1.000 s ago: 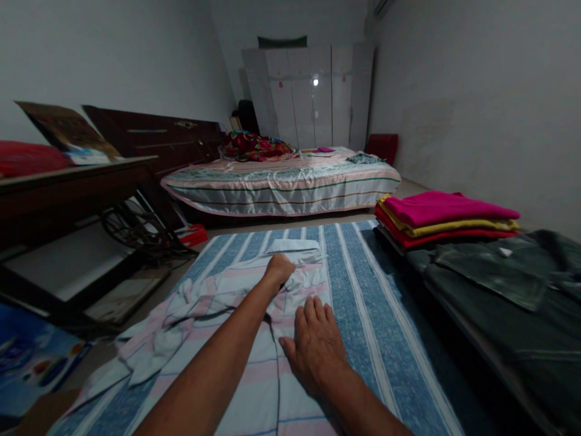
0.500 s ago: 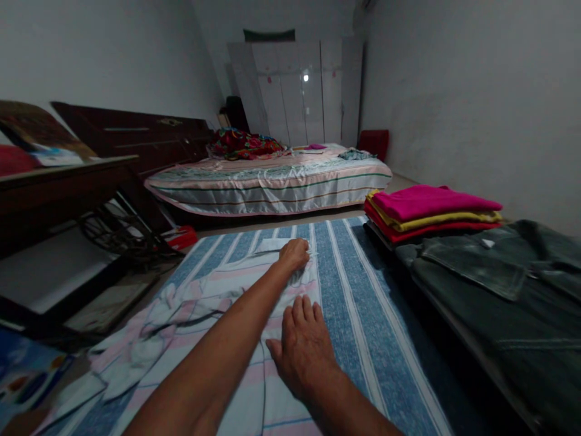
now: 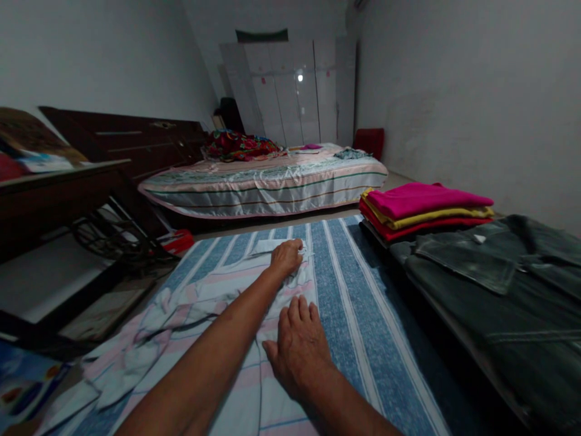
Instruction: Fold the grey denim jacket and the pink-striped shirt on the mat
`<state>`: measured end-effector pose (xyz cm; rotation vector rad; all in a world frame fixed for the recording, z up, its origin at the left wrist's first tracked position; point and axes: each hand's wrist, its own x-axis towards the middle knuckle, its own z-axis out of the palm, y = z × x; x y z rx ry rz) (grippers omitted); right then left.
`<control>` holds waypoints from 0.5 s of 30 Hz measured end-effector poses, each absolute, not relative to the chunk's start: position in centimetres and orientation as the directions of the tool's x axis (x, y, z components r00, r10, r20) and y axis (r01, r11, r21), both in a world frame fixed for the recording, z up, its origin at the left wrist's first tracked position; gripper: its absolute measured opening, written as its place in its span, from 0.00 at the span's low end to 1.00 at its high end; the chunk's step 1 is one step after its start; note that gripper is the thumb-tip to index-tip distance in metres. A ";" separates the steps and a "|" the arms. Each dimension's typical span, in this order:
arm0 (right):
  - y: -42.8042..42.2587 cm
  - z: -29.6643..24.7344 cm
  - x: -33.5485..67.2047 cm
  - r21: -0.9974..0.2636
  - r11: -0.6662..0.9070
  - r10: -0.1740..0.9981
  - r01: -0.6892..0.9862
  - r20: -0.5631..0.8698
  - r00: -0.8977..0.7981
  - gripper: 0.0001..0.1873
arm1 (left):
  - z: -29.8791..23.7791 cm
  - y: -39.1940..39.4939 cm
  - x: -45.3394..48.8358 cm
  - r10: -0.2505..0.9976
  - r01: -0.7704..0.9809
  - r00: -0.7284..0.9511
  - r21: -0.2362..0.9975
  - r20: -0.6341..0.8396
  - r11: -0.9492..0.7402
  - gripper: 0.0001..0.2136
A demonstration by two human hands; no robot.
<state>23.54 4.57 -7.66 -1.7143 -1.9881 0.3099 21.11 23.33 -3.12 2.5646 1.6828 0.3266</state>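
A white shirt with pink and blue stripes (image 3: 247, 375) lies spread on a blue-and-white striped cloth, its left part rumpled. My left hand (image 3: 287, 257) reaches to the shirt's far end, with its fingers curled closed on the fabric near the edge. Nearer to me, my right hand (image 3: 302, 348) rests flat on the shirt's right side, palm down and thumb out to the left. My left forearm crosses over the middle of the garment and hides part of it.
On the right are a stack of folded pink, yellow and red clothes (image 3: 429, 201) and a dark green denim garment (image 3: 503, 303). A wooden table (image 3: 59, 175) stands at the left. Behind is a bed (image 3: 267, 191) with a red floral blanket (image 3: 240, 145).
The whole view has shifted slightly, so the room appears a little farther left. Both hands keep nearly the same places on the shirt.
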 end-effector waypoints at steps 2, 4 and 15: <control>4.5 -7.6 23.6 -0.478 0.186 0.973 0.858 0.211 -0.093 0.35 | -3.0 23.1 21.3 0.905 0.897 0.397 0.147 0.154 -0.418 0.10; 4.5 -7.4 23.6 -0.480 0.188 0.974 0.857 0.204 -0.099 0.35 | -2.9 23.0 21.4 0.904 0.898 0.399 0.131 0.154 -0.419 0.09; 4.5 -7.3 23.7 -0.485 0.185 0.975 0.855 0.202 -0.096 0.35 | -3.1 23.4 21.4 0.944 0.945 0.321 0.042 0.080 -0.325 0.08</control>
